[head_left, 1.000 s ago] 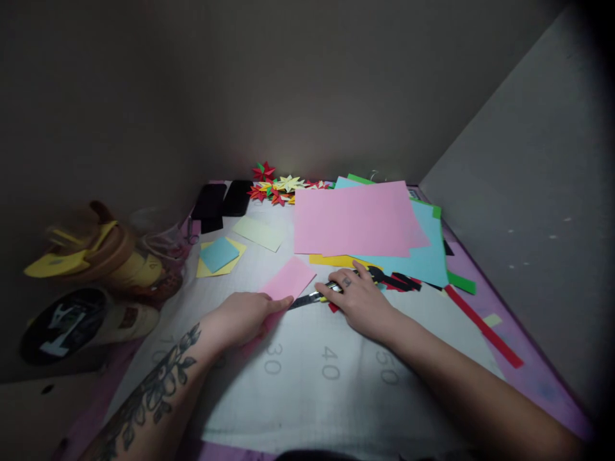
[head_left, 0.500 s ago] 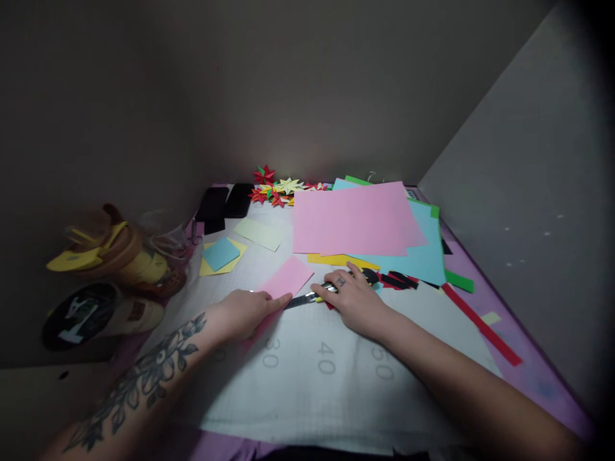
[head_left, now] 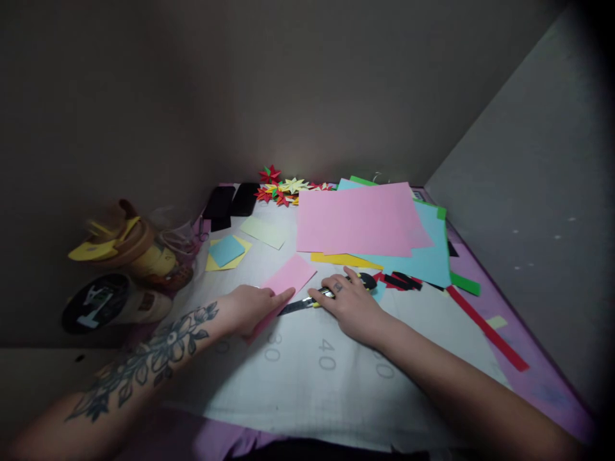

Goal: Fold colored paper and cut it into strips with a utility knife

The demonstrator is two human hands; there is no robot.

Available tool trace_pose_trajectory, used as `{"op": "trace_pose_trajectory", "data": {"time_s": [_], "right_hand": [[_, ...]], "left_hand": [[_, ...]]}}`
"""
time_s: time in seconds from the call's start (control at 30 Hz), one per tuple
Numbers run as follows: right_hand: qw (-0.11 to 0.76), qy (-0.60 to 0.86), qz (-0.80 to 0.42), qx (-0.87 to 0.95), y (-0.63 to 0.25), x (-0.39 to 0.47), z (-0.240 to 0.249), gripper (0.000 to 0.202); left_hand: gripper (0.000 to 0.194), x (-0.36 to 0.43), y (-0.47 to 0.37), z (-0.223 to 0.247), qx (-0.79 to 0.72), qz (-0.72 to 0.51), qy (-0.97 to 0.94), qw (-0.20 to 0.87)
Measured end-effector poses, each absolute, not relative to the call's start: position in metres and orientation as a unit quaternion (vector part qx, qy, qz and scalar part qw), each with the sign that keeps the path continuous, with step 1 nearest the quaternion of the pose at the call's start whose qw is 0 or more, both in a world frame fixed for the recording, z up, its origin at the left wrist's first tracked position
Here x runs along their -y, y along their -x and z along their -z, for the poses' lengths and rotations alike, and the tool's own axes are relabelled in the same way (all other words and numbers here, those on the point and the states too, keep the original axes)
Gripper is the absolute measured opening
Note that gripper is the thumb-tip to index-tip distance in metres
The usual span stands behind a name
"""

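My left hand (head_left: 254, 308) presses on a small pink paper (head_left: 292, 274), which lies slanted on the white mat (head_left: 298, 384); the hand covers part of it. In my right hand (head_left: 350, 301) is a utility knife (head_left: 328, 293), its fingers closed round the handle. The knife's long blade points left and lies along the paper's lower right edge, close to my left fingertips. Beyond the knife, large pink sheets (head_left: 355, 221) rest over light blue ones (head_left: 427, 262), with a yellow strip (head_left: 346, 260) at their near edge.
Cups (head_left: 148, 256) stand at the left. Two black phones (head_left: 245, 200) and folded paper stars (head_left: 293, 186) lie at the back. Small blue (head_left: 227, 251) and pale green papers (head_left: 262, 232) sit left of centre. A red strip (head_left: 487, 326) lies at the right.
The knife blade has slid slightly toward me and left along the paper's edge, with my right hand. The whole view has shifted a little, so most things appear further right.
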State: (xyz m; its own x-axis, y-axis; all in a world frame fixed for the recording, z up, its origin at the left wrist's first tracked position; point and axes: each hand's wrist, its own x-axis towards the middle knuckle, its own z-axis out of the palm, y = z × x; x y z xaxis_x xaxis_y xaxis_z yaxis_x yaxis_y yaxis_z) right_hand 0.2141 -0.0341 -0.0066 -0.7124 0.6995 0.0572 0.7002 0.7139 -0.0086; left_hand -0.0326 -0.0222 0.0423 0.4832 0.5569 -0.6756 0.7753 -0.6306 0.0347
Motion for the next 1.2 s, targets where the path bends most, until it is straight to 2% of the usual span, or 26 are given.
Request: {"op": "trace_pose_trajectory", "data": {"time_s": [0.17,0.4,0.6,0.97,1.2], "right_hand": [[0.034,0.356,0.006,0.934,-0.205,0.038,0.006,0.046],[0.04,0.335,0.006,0.941,-0.191,0.046,0.005,0.045],[0.03,0.317,-0.006,0.948,-0.182,0.053,0.002,0.044],[0.028,0.303,0.004,0.953,-0.171,0.061,0.003,0.042],[0.028,0.306,-0.012,0.952,-0.173,0.063,0.002,0.045]], "left_hand": [[0.129,0.022,0.029,-0.044,-0.389,0.334,-0.844,0.158],[0.115,0.024,0.022,-0.052,-0.391,0.337,-0.839,0.171],[0.13,0.025,0.018,-0.05,-0.39,0.352,-0.836,0.156],[0.134,0.019,0.005,-0.062,-0.386,0.403,-0.814,0.161],[0.137,0.017,0.014,-0.059,-0.381,0.373,-0.826,0.182]]}}
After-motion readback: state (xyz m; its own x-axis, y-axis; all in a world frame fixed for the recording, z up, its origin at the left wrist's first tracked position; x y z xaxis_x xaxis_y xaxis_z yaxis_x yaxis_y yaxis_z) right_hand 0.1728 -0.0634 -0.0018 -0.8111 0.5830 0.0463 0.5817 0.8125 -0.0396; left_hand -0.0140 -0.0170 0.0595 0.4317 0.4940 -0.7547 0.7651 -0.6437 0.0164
